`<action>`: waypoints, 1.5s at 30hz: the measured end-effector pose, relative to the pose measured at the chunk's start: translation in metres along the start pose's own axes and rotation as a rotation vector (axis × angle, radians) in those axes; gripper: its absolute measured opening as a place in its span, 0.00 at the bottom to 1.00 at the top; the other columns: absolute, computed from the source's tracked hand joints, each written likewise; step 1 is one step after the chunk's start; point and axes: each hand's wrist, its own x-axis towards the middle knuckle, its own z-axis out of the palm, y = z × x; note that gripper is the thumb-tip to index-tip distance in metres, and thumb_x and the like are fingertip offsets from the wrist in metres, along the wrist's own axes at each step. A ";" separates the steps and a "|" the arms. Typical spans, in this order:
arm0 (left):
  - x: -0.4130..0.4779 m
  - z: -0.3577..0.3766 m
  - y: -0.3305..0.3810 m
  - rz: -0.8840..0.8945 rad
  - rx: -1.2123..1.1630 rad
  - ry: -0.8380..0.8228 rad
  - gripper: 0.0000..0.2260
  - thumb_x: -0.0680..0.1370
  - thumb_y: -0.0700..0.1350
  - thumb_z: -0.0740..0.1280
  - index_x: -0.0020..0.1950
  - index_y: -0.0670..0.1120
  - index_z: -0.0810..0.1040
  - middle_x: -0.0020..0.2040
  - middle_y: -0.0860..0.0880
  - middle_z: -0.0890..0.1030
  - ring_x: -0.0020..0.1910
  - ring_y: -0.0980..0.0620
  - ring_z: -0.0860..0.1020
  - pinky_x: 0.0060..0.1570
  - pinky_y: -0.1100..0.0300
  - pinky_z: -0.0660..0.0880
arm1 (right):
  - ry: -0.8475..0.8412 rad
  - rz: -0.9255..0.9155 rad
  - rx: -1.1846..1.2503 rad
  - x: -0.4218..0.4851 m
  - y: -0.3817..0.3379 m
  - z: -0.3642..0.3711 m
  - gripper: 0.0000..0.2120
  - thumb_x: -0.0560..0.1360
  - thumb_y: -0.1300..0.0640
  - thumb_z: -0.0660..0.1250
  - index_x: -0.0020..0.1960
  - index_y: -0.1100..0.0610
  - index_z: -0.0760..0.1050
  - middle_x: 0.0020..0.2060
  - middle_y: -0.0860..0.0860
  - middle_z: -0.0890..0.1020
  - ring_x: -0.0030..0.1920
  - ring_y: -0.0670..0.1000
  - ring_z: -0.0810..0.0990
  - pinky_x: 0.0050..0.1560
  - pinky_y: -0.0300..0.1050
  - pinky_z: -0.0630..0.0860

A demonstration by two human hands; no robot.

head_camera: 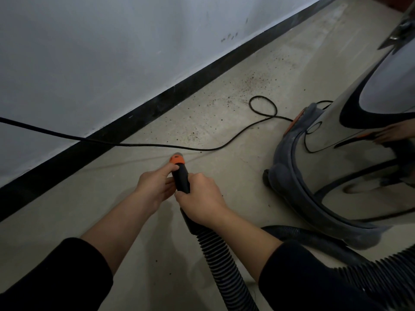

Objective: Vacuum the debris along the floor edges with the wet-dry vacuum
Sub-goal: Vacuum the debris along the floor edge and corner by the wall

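The black plastic hose handle (181, 178) with its orange collar (177, 159) sits low over the pale concrete floor (67, 221), its tip pointing toward the wall edge, and 2 hands grasp it. The left hand (155, 185) wraps it from the left just behind the collar, thumb laid along the top and fingers curled underneath. The right hand (202, 198) clenches the lower end, where the handle meets the black ribbed hose (215, 254); its thumb lies just beside the left hand's fingers.

The hose runs back between the forearms and curves right toward the shiny steel wet-dry vacuum (359, 131) with a grey base, which stands on the floor at the right. Reddish-brown debris (253, 80) is scattered on the floor ahead of the tip, well apart from it, near the black baseboard (134, 113) under the white wall (89, 52). A thin black power cord (157, 144) crosses the floor just beyond the collar and makes 1 loop near the debris.
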 end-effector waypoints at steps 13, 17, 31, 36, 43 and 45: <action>0.002 0.013 -0.002 0.018 -0.029 -0.008 0.15 0.75 0.45 0.72 0.57 0.39 0.79 0.51 0.39 0.83 0.48 0.45 0.83 0.43 0.57 0.79 | 0.046 0.038 0.015 0.001 0.003 -0.004 0.07 0.75 0.57 0.63 0.51 0.59 0.74 0.45 0.56 0.79 0.45 0.58 0.79 0.39 0.45 0.74; -0.004 0.029 -0.003 0.013 -0.068 -0.081 0.10 0.76 0.43 0.71 0.55 0.39 0.79 0.47 0.42 0.83 0.42 0.49 0.82 0.40 0.61 0.77 | 0.082 0.072 0.013 0.005 0.015 -0.012 0.06 0.74 0.56 0.63 0.47 0.59 0.73 0.42 0.55 0.79 0.43 0.57 0.79 0.37 0.43 0.70; 0.002 0.049 -0.008 0.012 -0.184 -0.088 0.07 0.74 0.42 0.73 0.51 0.42 0.81 0.45 0.46 0.85 0.40 0.55 0.83 0.34 0.64 0.76 | 0.128 0.154 0.028 0.016 0.024 -0.022 0.08 0.73 0.55 0.64 0.49 0.58 0.75 0.43 0.55 0.80 0.44 0.57 0.79 0.37 0.43 0.70; 0.005 0.048 -0.007 0.020 -0.219 -0.080 0.11 0.74 0.41 0.73 0.55 0.39 0.81 0.45 0.45 0.85 0.35 0.55 0.83 0.28 0.66 0.75 | 0.124 0.144 0.008 0.020 0.021 -0.021 0.07 0.74 0.55 0.63 0.49 0.58 0.74 0.45 0.56 0.80 0.47 0.58 0.79 0.39 0.43 0.68; 0.010 0.032 -0.003 0.021 -0.249 -0.049 0.13 0.74 0.42 0.73 0.56 0.38 0.81 0.47 0.43 0.85 0.43 0.50 0.83 0.35 0.62 0.75 | 0.096 0.107 0.002 0.028 0.010 -0.010 0.09 0.73 0.55 0.63 0.50 0.58 0.74 0.46 0.56 0.81 0.47 0.59 0.80 0.45 0.49 0.78; 0.012 0.027 -0.001 0.020 -0.249 -0.037 0.14 0.74 0.42 0.73 0.57 0.38 0.81 0.48 0.43 0.85 0.45 0.49 0.83 0.37 0.61 0.75 | 0.083 0.091 0.000 0.030 0.007 -0.008 0.08 0.73 0.56 0.63 0.51 0.58 0.74 0.46 0.56 0.81 0.47 0.58 0.80 0.46 0.50 0.78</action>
